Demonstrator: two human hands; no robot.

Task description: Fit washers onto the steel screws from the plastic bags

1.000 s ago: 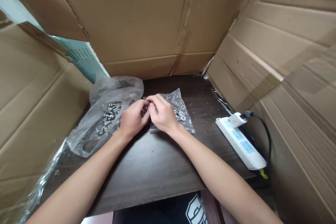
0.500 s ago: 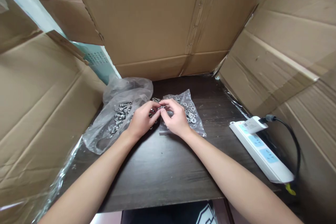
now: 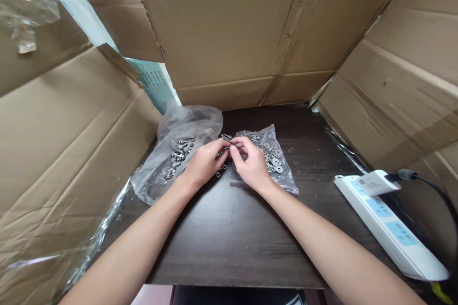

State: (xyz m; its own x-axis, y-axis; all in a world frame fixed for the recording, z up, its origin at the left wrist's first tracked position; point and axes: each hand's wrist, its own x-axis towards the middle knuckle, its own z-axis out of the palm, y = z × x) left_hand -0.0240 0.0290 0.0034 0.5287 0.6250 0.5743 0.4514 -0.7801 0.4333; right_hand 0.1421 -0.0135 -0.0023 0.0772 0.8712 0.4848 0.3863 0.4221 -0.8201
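Note:
My left hand (image 3: 206,162) and my right hand (image 3: 250,162) meet fingertip to fingertip over the table. Both pinch one small metal piece, seemingly a bolt (image 3: 229,146), mostly hidden by the fingers. Left of my left hand, several bolts (image 3: 182,150) lie on a crumpled clear plastic bag (image 3: 146,182). Under and beside my right hand is a flat clear bag (image 3: 289,178) with washers (image 3: 279,169) and other small hardware. More bolts (image 3: 225,137) lie just beyond the fingertips, and a few nuts (image 3: 218,174) are on the table beside my left fingers.
Cardboard walls (image 3: 229,33) enclose the dark wooden table (image 3: 229,233) at the back and both sides. On the right lies a white power strip (image 3: 388,228) with a plugged-in adapter (image 3: 372,183) and black cable (image 3: 438,188). A pale green printed sheet (image 3: 154,81) shows through a gap at back left.
The view has turned slightly left, so everything sits further right in the picture. Both hands keep their fingertips together on the small piece, which is now more covered.

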